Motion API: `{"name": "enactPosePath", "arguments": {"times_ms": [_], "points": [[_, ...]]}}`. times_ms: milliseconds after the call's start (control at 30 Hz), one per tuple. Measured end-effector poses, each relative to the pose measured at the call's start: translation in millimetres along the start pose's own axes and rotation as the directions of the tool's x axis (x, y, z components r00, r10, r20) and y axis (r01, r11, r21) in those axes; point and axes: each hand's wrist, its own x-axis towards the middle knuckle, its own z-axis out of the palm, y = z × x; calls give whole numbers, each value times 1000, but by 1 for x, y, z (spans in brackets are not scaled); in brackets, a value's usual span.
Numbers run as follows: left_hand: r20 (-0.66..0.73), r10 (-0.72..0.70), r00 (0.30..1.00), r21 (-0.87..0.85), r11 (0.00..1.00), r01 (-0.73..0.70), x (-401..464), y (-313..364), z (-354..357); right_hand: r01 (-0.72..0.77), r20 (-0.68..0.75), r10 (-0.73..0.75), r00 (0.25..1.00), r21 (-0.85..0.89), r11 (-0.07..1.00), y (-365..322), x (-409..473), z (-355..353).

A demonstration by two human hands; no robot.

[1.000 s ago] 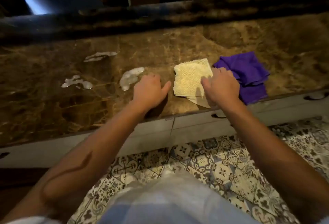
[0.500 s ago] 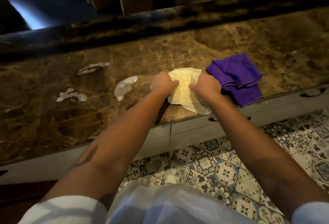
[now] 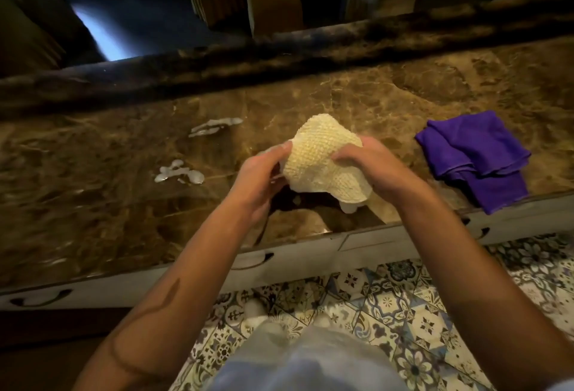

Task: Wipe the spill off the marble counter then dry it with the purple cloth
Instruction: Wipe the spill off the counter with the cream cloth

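Marble counter [image 3: 372,104]: one, brown and veined, with a raised dark back ledge; serves as landmark for all entries below.

Spill patches: two plainly visible on the counter, both white and wet-looking. First patch [image 3: 179,172], left part of the counter, roughly midway between back ledge and front edge. Second patch [image 3: 214,126], a thin streak just right of the first and nearer the back ledge. A small white spot shows below the cream cloth; whether it is more spill cannot be told.

Left hand [image 3: 264,170]: one, above the counter's middle, fingers curled onto the left edge of the cream cloth, gripping it.

Cream cloth [image 3: 323,160]: one, knobbly weave, bunched and lifted off the counter, held between both hands; its lower corner hangs toward the counter's front edge.

Right hand [image 3: 369,166]: one, above the counter just right of the cloth, fingers and thumb closed on the cloth's right side.

Purple cloth [image 3: 475,157]: one, folded in layers, lying flat at the right part of the counter, its lower corner at the front edge; well apart from both hands, untouched.

Drawer fronts [image 3: 310,257]: pale, below the counter's front edge; several curved handles visible.

Patterned floor tiles [image 3: 403,303]: below the drawers.
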Motion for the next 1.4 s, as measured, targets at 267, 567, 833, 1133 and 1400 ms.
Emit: {"name": "enactPosePath", "arguments": {"times_ms": [267, 567, 833, 1133, 1400], "points": [[44, 150, 988, -24, 989, -149, -32, 28, -73, 39, 113, -53, 992, 121, 992, -13, -5, 87], [59, 139, 989, 71, 987, -143, -24, 32, -148, 8, -28, -1, 1000, 262, 965, -15, 16, 158], [-149, 189, 971, 163, 973, -164, 2, 32, -165, -4, -88, 31, 996, 296, 955, -16, 45, 165], [-97, 217, 971, 319, 931, -176, 29, 47, -168, 27, -109, -4, 994, 211, 977, -44, 63, 130], [-5, 630, 777, 923, 302, -238, 77, 62, -257, 193, -231, -529, 817, -754, 628, -56, 61, 95]]}}
